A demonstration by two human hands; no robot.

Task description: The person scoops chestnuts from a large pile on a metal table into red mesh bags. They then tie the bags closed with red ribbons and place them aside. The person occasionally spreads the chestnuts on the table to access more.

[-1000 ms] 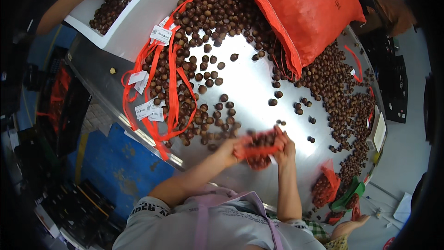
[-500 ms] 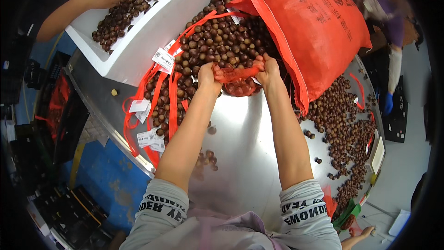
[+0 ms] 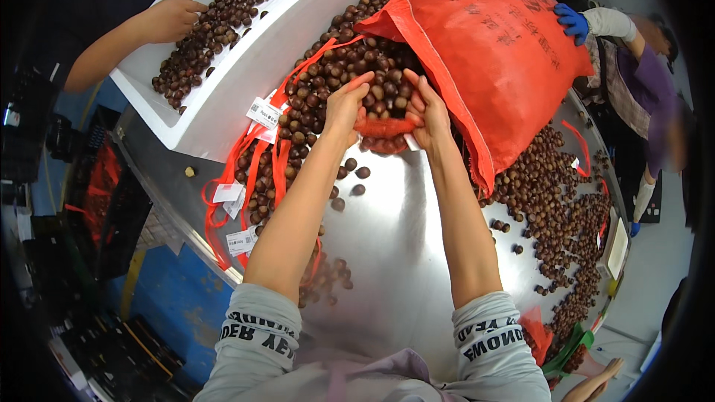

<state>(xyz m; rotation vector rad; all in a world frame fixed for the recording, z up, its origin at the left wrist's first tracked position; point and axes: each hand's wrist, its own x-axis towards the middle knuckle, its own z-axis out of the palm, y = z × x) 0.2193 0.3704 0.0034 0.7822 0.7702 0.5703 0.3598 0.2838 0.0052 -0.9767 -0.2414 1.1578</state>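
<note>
My left hand (image 3: 345, 110) and my right hand (image 3: 430, 113) hold the two sides of a red mesh bag (image 3: 385, 128), its bunched edge stretched between them. Nuts show through the lower mesh. Both hands are cupped against a heap of round brown nuts (image 3: 316, 82), probably macadamias, with several gathered between my fingers. The fingertips are partly hidden among the nuts. Just beyond my right hand lies a large red woven sack (image 3: 491, 52), its mouth toward the heap.
A white foam box (image 3: 261, 78) with nuts stands at the left, another person's hand (image 3: 173, 20) inside. Red straps with white tags (image 3: 262, 113) lie beside it. Nuts (image 3: 551, 216) spread over the metal table (image 3: 398, 253) at right. A co-worker's blue-gloved hand (image 3: 572, 24) touches the sack.
My hands have spread their fingers and pushed slightly farther into the heap, gathering nuts above the mesh. Several nuts have rolled toward me. The co-worker's gloved hand has come onto the sack.
</note>
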